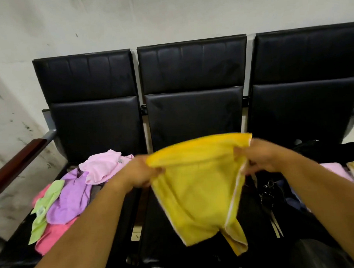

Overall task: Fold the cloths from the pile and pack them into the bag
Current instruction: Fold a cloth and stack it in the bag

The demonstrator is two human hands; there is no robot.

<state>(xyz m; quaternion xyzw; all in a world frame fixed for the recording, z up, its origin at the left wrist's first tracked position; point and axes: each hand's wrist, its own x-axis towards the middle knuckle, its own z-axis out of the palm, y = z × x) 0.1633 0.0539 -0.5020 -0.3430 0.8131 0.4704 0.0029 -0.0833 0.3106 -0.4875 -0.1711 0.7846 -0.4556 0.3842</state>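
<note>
Your left hand (140,173) and right hand (258,156) each pinch a top corner of the soft yellow terry cloth (198,185), held in the air above the black padded middle seat (197,252) (its lower edge droops unevenly). Pull it taut and square before folding.

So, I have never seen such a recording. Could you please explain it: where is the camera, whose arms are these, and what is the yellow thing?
There is no machine here: a person works with two bare hands. The single picture comes from a camera worn on the head, looking forward and down. The left hand and the right hand each grip the upper edge of a yellow cloth, held in the air above the middle of three black seats. On the left seat lies a pile of loose cloths, pink, purple and green. On the right seat is a dark bag, with a flat pink cloth near it.
</note>
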